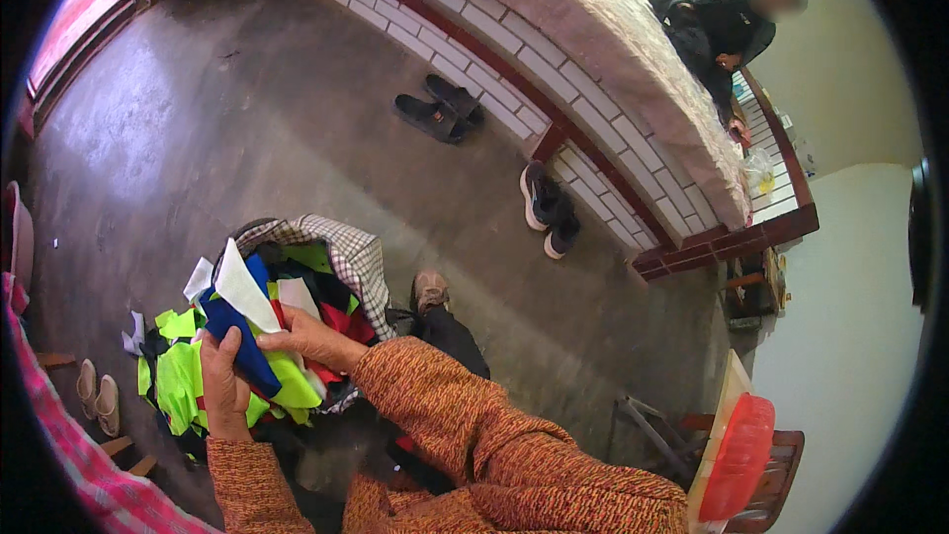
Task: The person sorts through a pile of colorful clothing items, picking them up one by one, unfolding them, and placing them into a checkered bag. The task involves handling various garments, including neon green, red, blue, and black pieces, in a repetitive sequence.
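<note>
Left hand (225,386): pinching blue cloth (255,366)!
Right hand (311,341): fingers clamped there too!
Colourful scraps (178,376): heaped beneath the fingers.

A home is indicated by a brick-sided bed (593,117), spread with a cover (643,40); slippers (427,119) and shoes (535,200) are seen beside it on the floor (316,89).

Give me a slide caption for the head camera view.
Left hand and right hand on a blue cloth piece over a heap of colourful fabric.
</note>
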`<state>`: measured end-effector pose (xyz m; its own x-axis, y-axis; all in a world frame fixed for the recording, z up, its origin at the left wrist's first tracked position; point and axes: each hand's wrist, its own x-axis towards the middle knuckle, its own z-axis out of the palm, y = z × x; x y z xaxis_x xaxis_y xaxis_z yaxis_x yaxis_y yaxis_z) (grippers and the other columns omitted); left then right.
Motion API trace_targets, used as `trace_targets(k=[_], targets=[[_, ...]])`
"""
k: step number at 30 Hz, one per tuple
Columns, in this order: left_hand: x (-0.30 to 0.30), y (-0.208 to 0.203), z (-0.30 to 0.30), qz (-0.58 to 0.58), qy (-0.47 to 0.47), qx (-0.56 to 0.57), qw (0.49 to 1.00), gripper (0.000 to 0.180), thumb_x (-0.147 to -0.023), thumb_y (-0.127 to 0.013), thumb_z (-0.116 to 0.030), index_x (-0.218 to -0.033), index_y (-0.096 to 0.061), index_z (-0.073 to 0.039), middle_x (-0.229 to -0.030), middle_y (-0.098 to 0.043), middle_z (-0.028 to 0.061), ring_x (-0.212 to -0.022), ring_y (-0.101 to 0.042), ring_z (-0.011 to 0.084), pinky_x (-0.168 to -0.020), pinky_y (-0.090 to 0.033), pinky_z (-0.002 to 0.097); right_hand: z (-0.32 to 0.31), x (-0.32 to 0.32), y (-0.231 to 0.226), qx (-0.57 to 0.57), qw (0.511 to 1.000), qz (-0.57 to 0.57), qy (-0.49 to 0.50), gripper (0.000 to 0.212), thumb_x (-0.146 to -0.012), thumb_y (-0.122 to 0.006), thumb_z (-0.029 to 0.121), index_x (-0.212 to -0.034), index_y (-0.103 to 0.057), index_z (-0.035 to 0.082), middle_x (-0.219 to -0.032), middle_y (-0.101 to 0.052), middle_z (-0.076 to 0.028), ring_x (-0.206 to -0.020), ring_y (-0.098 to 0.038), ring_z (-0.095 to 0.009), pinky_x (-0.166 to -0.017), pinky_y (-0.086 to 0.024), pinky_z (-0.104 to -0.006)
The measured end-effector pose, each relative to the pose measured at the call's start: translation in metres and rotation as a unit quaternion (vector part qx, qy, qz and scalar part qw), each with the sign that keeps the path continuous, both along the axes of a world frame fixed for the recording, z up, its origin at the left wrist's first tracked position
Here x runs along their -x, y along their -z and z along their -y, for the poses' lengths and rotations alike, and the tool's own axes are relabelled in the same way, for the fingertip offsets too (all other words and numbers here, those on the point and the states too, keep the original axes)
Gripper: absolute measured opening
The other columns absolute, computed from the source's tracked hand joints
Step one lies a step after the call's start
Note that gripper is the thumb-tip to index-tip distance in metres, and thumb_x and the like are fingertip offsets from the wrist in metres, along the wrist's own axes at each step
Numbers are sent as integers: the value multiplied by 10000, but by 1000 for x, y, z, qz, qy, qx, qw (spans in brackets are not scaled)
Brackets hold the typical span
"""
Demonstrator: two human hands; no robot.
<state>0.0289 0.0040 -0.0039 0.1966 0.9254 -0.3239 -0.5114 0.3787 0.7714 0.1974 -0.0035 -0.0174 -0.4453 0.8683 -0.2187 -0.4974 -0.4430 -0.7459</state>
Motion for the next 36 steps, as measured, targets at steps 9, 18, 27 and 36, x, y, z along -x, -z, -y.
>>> trace_targets(k=[9, 18, 27, 36], targets=[[-30, 5, 2, -240, -23, -87, 967, 841, -649, -768, -145, -1336, -302, -8, -1214, -475, 105, -1088, -490, 210, -948, -396, 325, 5, 8, 39, -88, 966, 213, 115, 459, -847, -612, 140, -1256, -462, -2, -1163, -567, -80, -1059, -517, -140, -922, -409, -283], [-13, 6, 12, -253, 67, -72, 963, 591, -655, -719, -149, -1173, -480, 5, -996, -577, 47, -862, -555, 143, -800, -454, 287, 15, 9, -9, 19, 980, 127, 154, 358, -926, -486, 212, -1240, -473, 41, -1144, -566, -96, -1005, -560, -177, -863, -442, -300], [-5, -9, -1, -68, -68, 14, 995, 379, -795, -587, -50, -1165, -523, -3, -1039, -594, 77, -918, -591, 157, -837, -477, 285, -3, -9, -6, 78, 973, 128, 176, 495, -969, -355, 391, -1288, -408, 15, -1199, -537, -127, -1016, -572, -207, -851, -472, -311], [3, -4, 0, -59, 17, 39, 997, 315, -785, -694, -105, -1053, -575, 11, -932, -641, 66, -793, -632, 151, -723, -538, 295, -3, -3, -2, 63, 966, 189, 164, 509, -971, -345, 401, -1278, -421, 2, -1189, -541, -131, -1030, -563, -206, -863, -461, -313]])
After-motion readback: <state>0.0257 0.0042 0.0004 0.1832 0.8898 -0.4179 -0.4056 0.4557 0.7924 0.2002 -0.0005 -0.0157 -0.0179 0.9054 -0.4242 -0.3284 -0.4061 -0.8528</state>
